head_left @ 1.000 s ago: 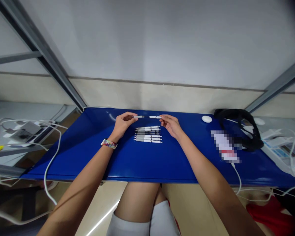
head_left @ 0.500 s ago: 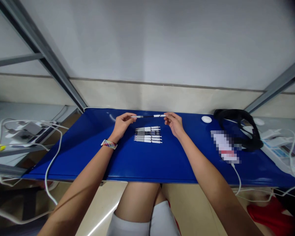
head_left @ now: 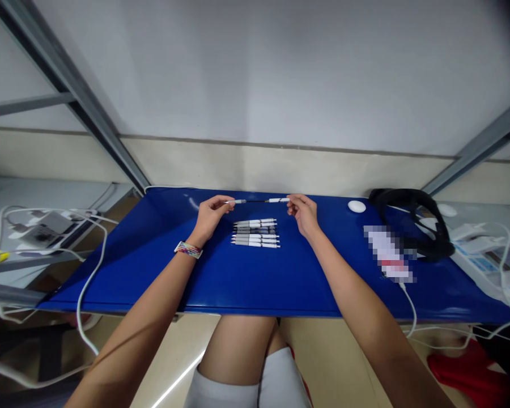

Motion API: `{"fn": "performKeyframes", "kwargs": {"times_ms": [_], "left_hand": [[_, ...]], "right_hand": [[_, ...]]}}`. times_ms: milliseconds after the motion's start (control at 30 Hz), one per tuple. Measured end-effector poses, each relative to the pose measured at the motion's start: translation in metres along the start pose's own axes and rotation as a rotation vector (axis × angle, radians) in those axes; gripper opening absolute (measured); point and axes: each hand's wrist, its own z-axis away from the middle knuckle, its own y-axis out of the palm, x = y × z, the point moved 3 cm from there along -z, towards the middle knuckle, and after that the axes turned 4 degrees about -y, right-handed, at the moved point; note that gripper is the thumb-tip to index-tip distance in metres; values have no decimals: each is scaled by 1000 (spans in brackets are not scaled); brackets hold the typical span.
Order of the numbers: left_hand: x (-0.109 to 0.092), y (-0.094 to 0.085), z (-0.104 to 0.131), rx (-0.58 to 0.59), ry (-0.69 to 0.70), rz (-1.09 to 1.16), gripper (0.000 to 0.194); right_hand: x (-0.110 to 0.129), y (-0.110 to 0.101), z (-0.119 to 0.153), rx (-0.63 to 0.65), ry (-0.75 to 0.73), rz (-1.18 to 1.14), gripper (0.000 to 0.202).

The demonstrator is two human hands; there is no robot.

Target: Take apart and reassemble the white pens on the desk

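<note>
Over the far part of the blue table, a pen is in two parts, held level between my hands. My left hand (head_left: 212,214) is closed, pinching the pen's grey-white front part (head_left: 239,202) between thumb and fingers. My right hand (head_left: 305,214) is closed on the end of the white rear barrel (head_left: 279,200). A thin dark refill (head_left: 255,201) spans the gap between these parts. Just nearer to me lies a row of several white and grey pens (head_left: 255,233), side by side, tips to the left.
To the right on the blue tabletop (head_left: 255,283) lie a white oval object (head_left: 357,207), a black strap-like headset (head_left: 416,221) and a blurred-out device (head_left: 389,255) with a white cable (head_left: 412,309). White cables (head_left: 94,272) and adapters hang at the left. A wall stands behind.
My right hand has shifted slightly right with the rear barrel, so more of the dark refill shows. My left hand and the row of pens stay nearly still.
</note>
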Motion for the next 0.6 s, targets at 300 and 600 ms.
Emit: {"fn": "performKeyframes", "kwargs": {"times_ms": [300, 600], "left_hand": [[-8, 14, 9, 122, -12, -185, 38], [-8, 18, 12, 173, 72, -195, 31]], "right_hand": [[-4, 30, 22, 269, 84, 64, 30], [-8, 36, 27, 247, 162, 58, 34]]}}
